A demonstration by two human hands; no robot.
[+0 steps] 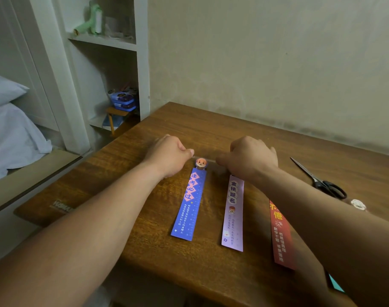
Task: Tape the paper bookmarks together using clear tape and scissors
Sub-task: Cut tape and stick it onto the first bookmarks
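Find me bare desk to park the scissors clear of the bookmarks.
Free: the back strip of desk along the wall; also left of the blue bookmark. Crowded: right side, with red bookmark and scissors.

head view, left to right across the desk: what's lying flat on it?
blue bookmark → lilac bookmark → red bookmark → scissors

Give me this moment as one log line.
left hand pinches clear tape strip | right hand pinches its other end | strip over top of blue paper bookmark | black scissors lying on wooden table
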